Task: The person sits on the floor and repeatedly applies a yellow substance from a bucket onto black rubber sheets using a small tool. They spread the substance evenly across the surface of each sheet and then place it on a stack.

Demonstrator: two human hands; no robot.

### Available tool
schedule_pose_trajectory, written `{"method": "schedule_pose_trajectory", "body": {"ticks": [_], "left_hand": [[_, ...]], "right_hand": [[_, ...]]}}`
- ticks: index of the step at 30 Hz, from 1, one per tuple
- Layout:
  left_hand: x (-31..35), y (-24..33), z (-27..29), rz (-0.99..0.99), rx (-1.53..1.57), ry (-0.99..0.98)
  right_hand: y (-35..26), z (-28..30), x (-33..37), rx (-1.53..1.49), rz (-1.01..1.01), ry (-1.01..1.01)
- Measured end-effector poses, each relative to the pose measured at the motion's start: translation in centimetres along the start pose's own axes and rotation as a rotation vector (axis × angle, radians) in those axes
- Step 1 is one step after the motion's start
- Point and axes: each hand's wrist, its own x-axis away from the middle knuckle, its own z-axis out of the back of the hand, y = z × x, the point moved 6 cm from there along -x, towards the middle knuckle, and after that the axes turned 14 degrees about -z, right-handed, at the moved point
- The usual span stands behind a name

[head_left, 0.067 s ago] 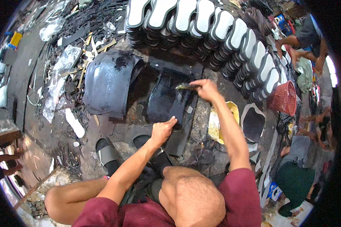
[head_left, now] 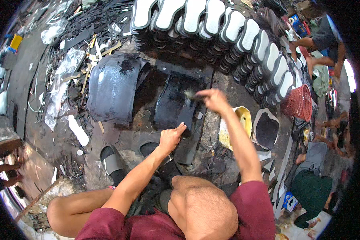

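Note:
A black rubbery sheet [head_left: 171, 105] with a wet, glossy coat lies on the ground before me. My left hand [head_left: 172, 138] is closed at its near edge, one finger or thumb pressed on the corner. My right hand [head_left: 214, 101] grips a brush [head_left: 192, 95] over the sheet's right side. Motion smears the brush, and its bristle end is hard to make out. To the left rests a pile of similar black sheets [head_left: 114, 90], shiny on top. By my right forearm stands a yellowish open container [head_left: 228, 134], its inside partly hidden by the arm.
Stacks of white-topped black soles [head_left: 196, 18] curve around the far side to the right. A red plastic basket [head_left: 297, 103] stands at their end. A sole-shaped white piece [head_left: 79, 130] and scraps [head_left: 96, 48] litter the left. Other people's legs [head_left: 314, 60] show at far right.
My right hand has shifted slightly left and down with the brush, which is now more blurred. The left hand stays at the sheet's edge.

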Motion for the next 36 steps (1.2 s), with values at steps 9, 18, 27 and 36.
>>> {"method": "schedule_pose_trajectory", "body": {"ticks": [9, 18, 27, 36], "left_hand": [[-0.3, -1.2, 1.3, -0.068, -0.110, -0.054], [0.9, 2.0, 1.3, -0.001, -0.027, 0.062], [4.5, -2.2, 10.9, 0.219, 0.052, 0.684], [1.5, -2.2, 9.8, 0.021, -0.217, 0.304]], "right_hand": [[-3.7, -3.8, 6.6, -0.149, -0.107, 0.443], [-6.2, 0.4, -2.0, 0.101, 0.014, 0.277], [-8.8, -6.3, 10.9, -0.102, 0.369, 0.200], [-8.1, 2.9, 17.8, -0.817, 0.234, 0.239]]}}
